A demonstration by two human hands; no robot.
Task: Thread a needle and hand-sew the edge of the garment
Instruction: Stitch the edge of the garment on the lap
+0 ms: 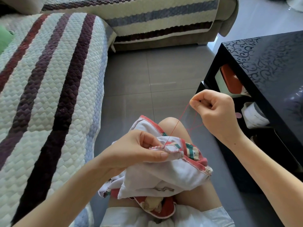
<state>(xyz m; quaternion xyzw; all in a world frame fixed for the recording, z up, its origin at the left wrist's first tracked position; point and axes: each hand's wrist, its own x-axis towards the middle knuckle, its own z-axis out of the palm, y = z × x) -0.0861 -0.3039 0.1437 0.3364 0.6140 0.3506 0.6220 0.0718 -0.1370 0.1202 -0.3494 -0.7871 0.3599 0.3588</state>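
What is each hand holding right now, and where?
Left hand pinches the garment at its stitched edge; right hand pinches the red thread at its upper end.

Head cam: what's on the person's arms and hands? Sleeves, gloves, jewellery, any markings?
Bare all round. The left hand and right hand show no gloves or rings; visible nails look unpainted. The left forearm and right forearm are uncovered to the frame edge: no sleeves, watch or bracelets in view. One small dark spot on the right wrist.
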